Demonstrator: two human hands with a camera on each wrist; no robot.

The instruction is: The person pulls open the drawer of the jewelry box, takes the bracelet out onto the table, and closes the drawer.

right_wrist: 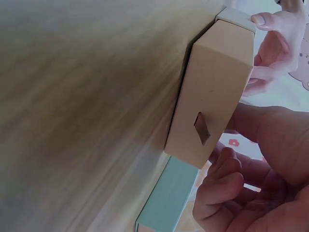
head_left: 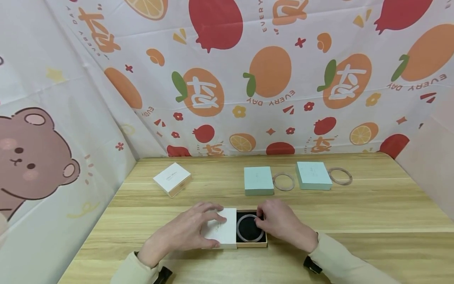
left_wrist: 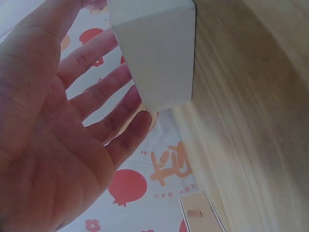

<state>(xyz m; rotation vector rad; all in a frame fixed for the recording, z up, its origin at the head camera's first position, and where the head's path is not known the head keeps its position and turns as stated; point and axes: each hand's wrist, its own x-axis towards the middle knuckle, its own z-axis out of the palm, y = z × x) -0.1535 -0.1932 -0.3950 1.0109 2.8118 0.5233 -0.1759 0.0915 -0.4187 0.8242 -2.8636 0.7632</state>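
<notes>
A white sliding box [head_left: 227,230] lies on the table, its inner tray [head_left: 252,245] drawn out to the right. On the tray's black padding sits a pale translucent bangle [head_left: 239,232]. My left hand [head_left: 186,228] holds the white sleeve, thumb at the near side and fingers over the top and far side; the left wrist view shows the fingers [left_wrist: 104,96] along the box. At the bangle's right edge, my right hand [head_left: 281,221] pinches with thumb and index finger. In the right wrist view the tray's tan end [right_wrist: 217,92] hides those fingertips.
Behind the hands stand two mint-green boxes [head_left: 259,181], [head_left: 313,176], each with a bangle [head_left: 293,185], [head_left: 350,178] on its right. A second white box [head_left: 172,179] lies at the back left. A fruit-print cloth [head_left: 227,134] hangs behind the table.
</notes>
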